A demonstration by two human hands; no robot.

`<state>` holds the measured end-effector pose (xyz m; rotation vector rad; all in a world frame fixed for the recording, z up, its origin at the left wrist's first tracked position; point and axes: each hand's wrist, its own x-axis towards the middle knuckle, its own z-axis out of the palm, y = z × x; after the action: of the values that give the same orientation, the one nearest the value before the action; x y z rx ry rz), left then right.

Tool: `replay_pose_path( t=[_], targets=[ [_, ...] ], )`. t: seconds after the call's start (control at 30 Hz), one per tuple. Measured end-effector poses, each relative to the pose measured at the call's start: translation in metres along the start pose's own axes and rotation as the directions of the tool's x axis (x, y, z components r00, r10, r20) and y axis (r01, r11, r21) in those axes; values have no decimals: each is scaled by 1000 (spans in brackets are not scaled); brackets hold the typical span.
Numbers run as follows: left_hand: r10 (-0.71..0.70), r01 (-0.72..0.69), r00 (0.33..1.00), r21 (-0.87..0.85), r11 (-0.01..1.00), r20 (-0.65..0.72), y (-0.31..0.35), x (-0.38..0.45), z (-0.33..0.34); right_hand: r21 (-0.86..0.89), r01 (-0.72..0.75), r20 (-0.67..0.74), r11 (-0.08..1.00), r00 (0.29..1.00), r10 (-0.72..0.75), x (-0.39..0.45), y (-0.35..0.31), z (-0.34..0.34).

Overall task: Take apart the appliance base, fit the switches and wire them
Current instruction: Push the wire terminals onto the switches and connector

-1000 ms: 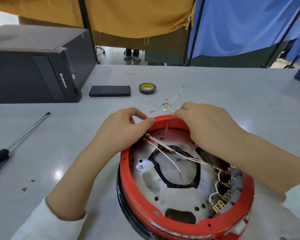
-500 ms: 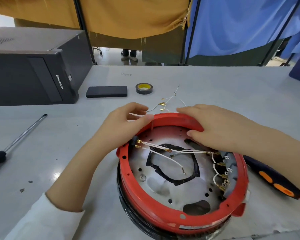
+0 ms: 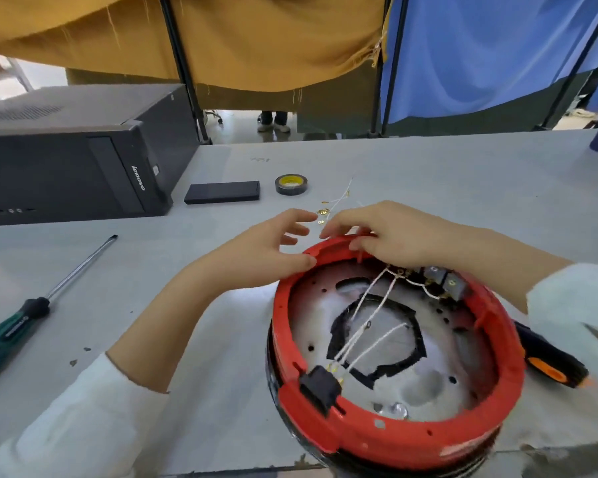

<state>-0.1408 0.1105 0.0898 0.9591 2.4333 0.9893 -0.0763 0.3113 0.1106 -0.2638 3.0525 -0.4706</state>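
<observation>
The appliance base (image 3: 497, 391), a red ring around a metal plate, lies upside down on the table. A black switch (image 3: 320, 388) sits inside its near-left rim. Grey switches (image 3: 446, 282) sit at the far right rim. White wires (image 3: 363, 329) with gold terminals run between them across the plate. My left hand (image 3: 256, 257) has its fingers apart, with the thumb touching the rim's far-left outer side. My right hand (image 3: 390, 236) curls over the far rim and grips it. Loose white wires (image 3: 335, 203) lie on the table just beyond both hands.
A black computer tower (image 3: 83, 160) stands at the far left. A flat black block (image 3: 221, 192) and a roll of black tape (image 3: 290, 183) lie beyond the hands. A green-handled screwdriver (image 3: 32, 312) lies left, and an orange-and-black tool (image 3: 546, 360) lies right of the base.
The base has turned counter-clockwise: the black switch went from the far left to the near left, the grey switches to the far right. My left hand's fingers have opened.
</observation>
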Motion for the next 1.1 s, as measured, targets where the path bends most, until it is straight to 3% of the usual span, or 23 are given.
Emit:
replay_pose_path(
  t=[0.07,0.27,0.43,0.57,0.8,0.93,1.1],
  targets=[
    [7,-6,1000,-65,998,10,5,4,5,60,25,15,998,1000,-26,-2,-4,0],
    [36,-37,999,-131,991,-14,9,5,28,-170,-159,-9,973,987,159,-51,25,-11],
    [-3,-8,999,-244,970,-45,16,6,36,-44,-267,61,963,961,270,-92,51,-19],
    [-38,32,999,-200,979,-27,17,-3,34,10,-228,4,974,974,228,-92,54,-14],
    [-51,46,998,-142,989,-35,21,-7,18,-90,-126,-139,988,984,113,-59,33,8],
    [-36,38,997,21,999,-75,18,4,15,-47,-85,-90,995,993,81,-39,32,8],
    [-7,11,996,52,999,-89,9,15,13,160,-62,62,985,997,53,-20,43,-3]
  ],
)
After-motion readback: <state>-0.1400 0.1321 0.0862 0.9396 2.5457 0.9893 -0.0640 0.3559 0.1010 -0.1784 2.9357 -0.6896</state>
